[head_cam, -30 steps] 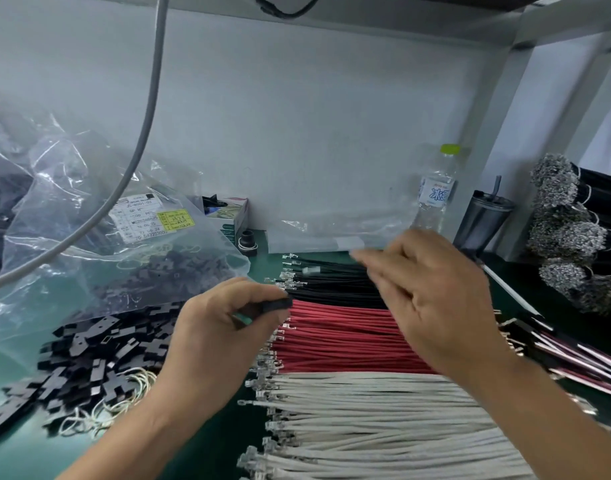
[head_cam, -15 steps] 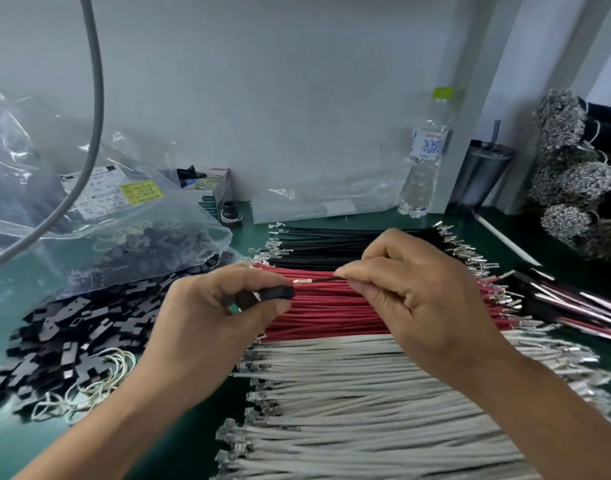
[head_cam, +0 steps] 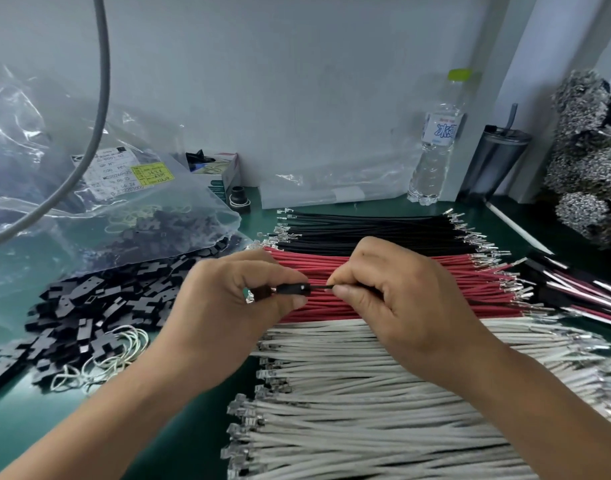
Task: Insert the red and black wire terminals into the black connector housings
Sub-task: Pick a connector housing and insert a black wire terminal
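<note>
Head view, single frame.

Item 1: left hand (head_cam: 227, 303), one. Thumb and curled fingers pinch a black connector housing (head_cam: 293, 289), which juts rightward out of the grip, held level above the red wires.

Item 2: right hand (head_cam: 397, 296), one. Thumb and forefinger pressed together on a black wire (head_cam: 320, 287) just beside the housing's right end. The short visible stretch of wire runs straight from the fingertips into the housing mouth; the terminal itself is hidden. Hands almost touching, apart only by that stretch of wire.

Item 3: wire stock on the green bench (head_cam: 200, 420), three bands laid side by side, each too many to count: black wires (head_cam: 366, 230) farthest, red wires (head_cam: 470, 275) in the middle under both hands, white wires (head_cam: 366, 393) nearest. Metal terminals show at both ends.

Item 4: loose black housings (head_cam: 89, 313), one heap left of the wires, uncounted, with pale rubber bands (head_cam: 117, 355) at its near edge.

Item 5: clear plastic bag (head_cam: 89, 188), labelled, behind the heap, holding more dark parts.

Item 6: water bottle (head_cam: 435, 147), one, green cap, upright at the back wall; dark tumbler (head_cam: 494, 161), one, just right of it.

Item 7: finished red-and-black assemblies (head_cam: 581, 289), a bunch at the right edge, count unclear.
</note>
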A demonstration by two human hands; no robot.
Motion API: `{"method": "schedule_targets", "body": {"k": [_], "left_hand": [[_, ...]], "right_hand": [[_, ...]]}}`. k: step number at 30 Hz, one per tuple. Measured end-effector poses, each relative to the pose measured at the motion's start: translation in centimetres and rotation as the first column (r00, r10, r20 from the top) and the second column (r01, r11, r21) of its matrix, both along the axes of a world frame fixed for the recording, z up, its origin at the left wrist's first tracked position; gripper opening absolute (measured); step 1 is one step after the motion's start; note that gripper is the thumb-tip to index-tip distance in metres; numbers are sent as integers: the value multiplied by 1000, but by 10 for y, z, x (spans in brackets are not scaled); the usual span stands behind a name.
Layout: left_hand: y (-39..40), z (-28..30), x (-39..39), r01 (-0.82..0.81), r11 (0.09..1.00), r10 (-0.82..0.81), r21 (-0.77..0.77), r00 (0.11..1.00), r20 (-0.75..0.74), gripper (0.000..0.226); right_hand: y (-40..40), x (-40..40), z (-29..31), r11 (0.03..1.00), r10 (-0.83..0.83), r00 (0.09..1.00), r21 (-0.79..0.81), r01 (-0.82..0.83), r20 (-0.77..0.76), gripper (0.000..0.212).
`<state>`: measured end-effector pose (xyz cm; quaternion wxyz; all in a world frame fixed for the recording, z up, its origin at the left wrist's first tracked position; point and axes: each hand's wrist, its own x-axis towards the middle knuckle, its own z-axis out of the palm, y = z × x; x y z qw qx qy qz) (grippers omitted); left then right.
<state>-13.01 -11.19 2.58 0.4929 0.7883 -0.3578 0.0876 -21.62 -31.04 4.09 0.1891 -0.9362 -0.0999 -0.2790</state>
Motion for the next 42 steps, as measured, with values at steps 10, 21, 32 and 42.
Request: {"method": "schedule_targets", "body": {"k": [10, 21, 32, 42], "left_hand": [[-1, 4, -3, -22, 1000, 22, -10, 1000, -12, 21], [0, 2, 5, -50, 995, 37, -90, 990, -139, 24], [3, 2, 10, -180, 951, 98, -250, 946, -309, 17], [8, 4, 14, -198, 916, 33, -348, 904, -427, 16]], "right_hand": [[4, 6, -4, 999, -14, 994, -49, 19, 106, 18], [-1, 10, 1, 978, -89, 947, -153, 141, 309, 10], [12, 15, -14, 990, -81, 993, -126, 69, -89, 8], [-1, 10, -7, 982, -39, 997, 182, 52, -71, 13]]}}
